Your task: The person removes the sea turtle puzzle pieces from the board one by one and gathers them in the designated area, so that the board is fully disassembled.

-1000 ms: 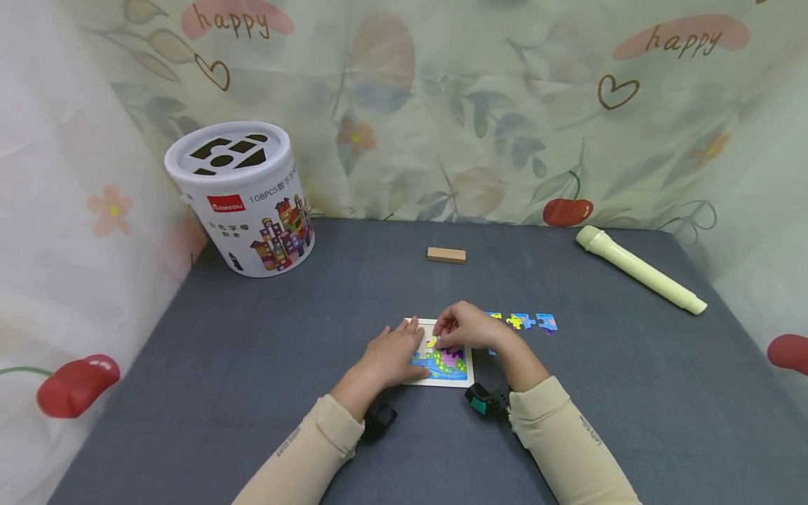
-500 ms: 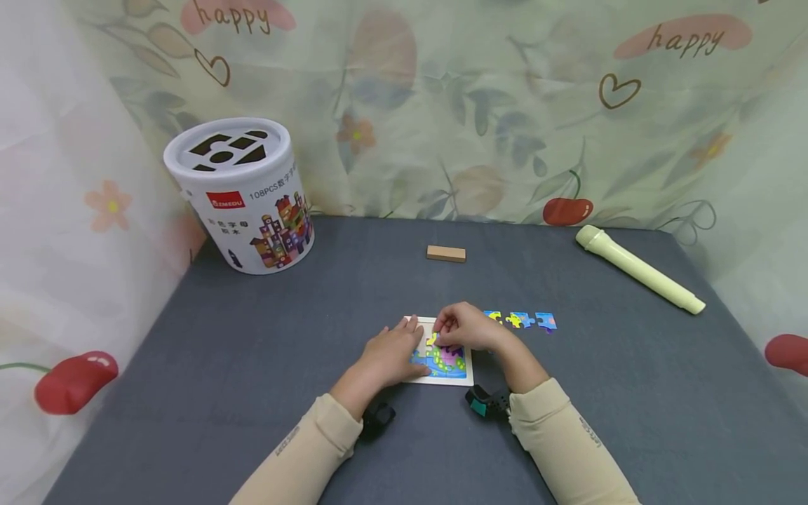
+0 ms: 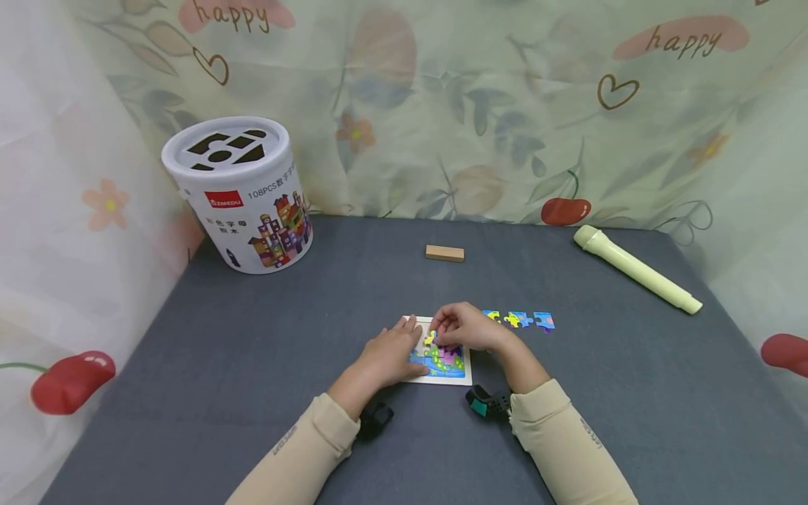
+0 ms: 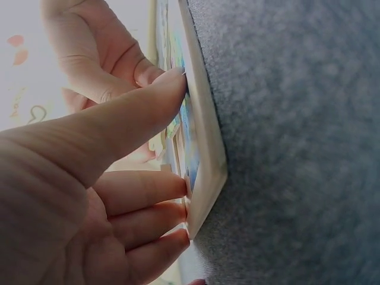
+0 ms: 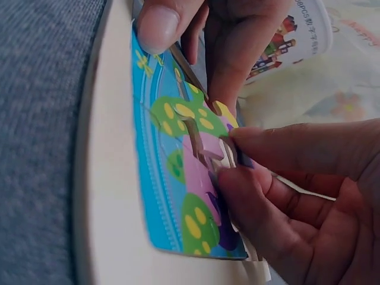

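Yellow puzzle piece (image 3: 431,338) shifted slightly, pinched by right hand (image 3: 470,328) | left hand (image 3: 389,354), fingers extended, rests on frame (image 3: 468,370) | best levelled before pressing.

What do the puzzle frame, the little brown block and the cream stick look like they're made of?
Puzzle frame: probably wood, pale and matte, though the grain is unclear.
Brown block: likely plain wood, judging by its tan-brown color and flat faces.
Cream stick: perhaps plastic, smooth and evenly colored.
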### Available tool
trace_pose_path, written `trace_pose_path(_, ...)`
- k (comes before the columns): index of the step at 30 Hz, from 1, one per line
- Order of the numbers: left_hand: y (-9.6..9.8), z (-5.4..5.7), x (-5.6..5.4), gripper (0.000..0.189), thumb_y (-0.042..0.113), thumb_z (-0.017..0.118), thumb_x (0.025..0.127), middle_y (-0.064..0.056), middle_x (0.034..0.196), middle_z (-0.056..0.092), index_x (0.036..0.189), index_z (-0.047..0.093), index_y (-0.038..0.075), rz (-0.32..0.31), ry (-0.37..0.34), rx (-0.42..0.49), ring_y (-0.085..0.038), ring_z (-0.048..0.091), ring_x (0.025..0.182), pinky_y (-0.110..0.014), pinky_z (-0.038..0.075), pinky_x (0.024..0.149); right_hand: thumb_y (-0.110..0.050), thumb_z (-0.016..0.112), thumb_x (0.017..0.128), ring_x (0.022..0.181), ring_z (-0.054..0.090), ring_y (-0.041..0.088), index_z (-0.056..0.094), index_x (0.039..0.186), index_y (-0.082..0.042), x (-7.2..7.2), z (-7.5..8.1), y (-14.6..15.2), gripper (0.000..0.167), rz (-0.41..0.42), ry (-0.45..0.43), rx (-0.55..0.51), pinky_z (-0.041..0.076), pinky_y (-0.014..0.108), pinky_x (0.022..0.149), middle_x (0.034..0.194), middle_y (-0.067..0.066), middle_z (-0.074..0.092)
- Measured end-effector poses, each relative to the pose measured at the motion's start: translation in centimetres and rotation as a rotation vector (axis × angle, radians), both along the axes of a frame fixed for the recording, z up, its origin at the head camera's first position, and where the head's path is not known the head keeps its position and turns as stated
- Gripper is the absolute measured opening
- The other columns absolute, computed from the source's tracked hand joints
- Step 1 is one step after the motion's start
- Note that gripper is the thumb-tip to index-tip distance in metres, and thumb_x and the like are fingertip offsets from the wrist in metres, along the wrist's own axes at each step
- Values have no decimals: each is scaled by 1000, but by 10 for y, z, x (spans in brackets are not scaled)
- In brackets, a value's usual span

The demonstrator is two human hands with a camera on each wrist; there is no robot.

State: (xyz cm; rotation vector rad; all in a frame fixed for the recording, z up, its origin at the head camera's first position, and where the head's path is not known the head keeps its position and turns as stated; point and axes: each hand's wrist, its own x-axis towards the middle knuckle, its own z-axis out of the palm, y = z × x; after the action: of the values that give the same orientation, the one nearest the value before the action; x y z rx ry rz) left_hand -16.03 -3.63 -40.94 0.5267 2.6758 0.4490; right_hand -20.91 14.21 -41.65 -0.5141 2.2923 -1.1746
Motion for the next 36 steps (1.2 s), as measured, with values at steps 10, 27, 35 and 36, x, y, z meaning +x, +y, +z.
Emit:
trace_pose_path(10,-1,-4,1,72,38,66,85,-13,154,22,143,37,5,-28,18,30,-28,17,144,-50,23,113,-2,64,85,65,56,8,60,102,3,-2,-1,4,19,42,-8,-39,50,24,62,77,5,65)
trace_pose_path(27,-1,-9,2,73,39,64,86,-14,154,22,143,36,3,-26,26,24,-33,16,143,-50,22,113,-4,62,87,67,58,11,57,106,7,2,3,50,22,-65,-45,-63,53,27,63,79,6,62)
trace_pose_path(35,-4,-9,4,72,37,64,86,-15,154,22,143,36,2,-40,37,38,-34,17,143,-51,21,113,-6,63,87,67,58,9,57,106,7,7,3,72,24,-102,-57,-64,52,26,63,79,3,64)
trace_pose_path(36,-4,-9,4,72,37,64,86,-15,154,22,143,36,2,-42,39,40,-34,17,143,-51,21,113,-6,63,87,67,58,9,57,106,8,7,2,75,25,-104,-58,-70,52,26,62,79,3,64)
